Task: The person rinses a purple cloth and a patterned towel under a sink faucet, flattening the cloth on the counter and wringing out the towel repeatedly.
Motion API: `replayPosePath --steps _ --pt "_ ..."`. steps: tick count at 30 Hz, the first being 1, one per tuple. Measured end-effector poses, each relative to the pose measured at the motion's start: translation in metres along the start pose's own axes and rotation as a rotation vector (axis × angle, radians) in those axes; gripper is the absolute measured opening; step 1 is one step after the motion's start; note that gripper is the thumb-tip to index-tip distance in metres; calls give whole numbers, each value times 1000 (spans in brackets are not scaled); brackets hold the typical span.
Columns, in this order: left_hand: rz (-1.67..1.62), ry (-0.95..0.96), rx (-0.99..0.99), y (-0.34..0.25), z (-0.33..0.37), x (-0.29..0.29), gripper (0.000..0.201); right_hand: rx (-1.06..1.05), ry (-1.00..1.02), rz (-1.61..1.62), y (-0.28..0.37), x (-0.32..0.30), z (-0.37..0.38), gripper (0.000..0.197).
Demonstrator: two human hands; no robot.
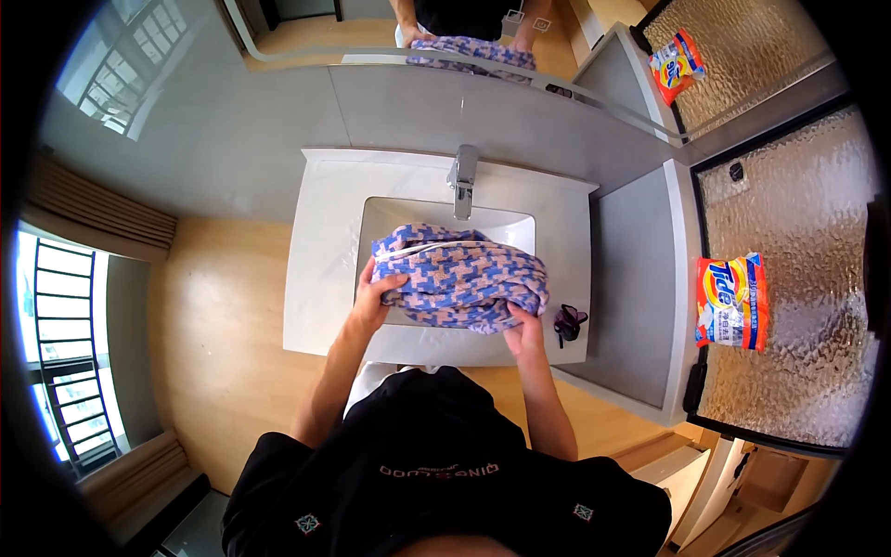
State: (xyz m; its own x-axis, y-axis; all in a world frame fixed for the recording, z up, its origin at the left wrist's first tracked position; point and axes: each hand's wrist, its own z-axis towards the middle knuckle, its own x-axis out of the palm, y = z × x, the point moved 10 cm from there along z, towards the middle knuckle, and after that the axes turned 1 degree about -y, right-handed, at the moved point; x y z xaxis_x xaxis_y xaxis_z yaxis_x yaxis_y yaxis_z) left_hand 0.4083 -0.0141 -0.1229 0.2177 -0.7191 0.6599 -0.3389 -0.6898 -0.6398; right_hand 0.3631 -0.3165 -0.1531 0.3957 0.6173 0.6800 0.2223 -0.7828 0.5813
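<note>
A bundled cloth (455,278) with a blue and pink houndstooth-like pattern and a pale edge strip is held above the white sink basin (369,232). My left hand (373,295) grips its left end, thumb on top and the other fingers mostly hidden beneath. At the lower right end, my right hand (526,332) clasps the fabric, with its fingertips partly tucked under. Most of the basin is hidden by the bundle. Behind it stands a chrome faucet (463,181), apart from the cloth.
On the white countertop (320,269), a small dark purple object (570,322), perhaps glasses, lies right of my right hand. An orange detergent bag (731,302) sits on the ledge at the right, by textured glass (798,241). A mirror (371,32) spans the wall behind the faucet.
</note>
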Motion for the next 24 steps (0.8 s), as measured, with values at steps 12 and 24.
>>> replayPosePath --steps 12,24 --pt "396 -167 230 -75 -36 44 66 172 130 169 -50 8 65 55" --pt "1118 -183 237 23 10 -57 39 -115 -76 -630 -2 22 112 21"
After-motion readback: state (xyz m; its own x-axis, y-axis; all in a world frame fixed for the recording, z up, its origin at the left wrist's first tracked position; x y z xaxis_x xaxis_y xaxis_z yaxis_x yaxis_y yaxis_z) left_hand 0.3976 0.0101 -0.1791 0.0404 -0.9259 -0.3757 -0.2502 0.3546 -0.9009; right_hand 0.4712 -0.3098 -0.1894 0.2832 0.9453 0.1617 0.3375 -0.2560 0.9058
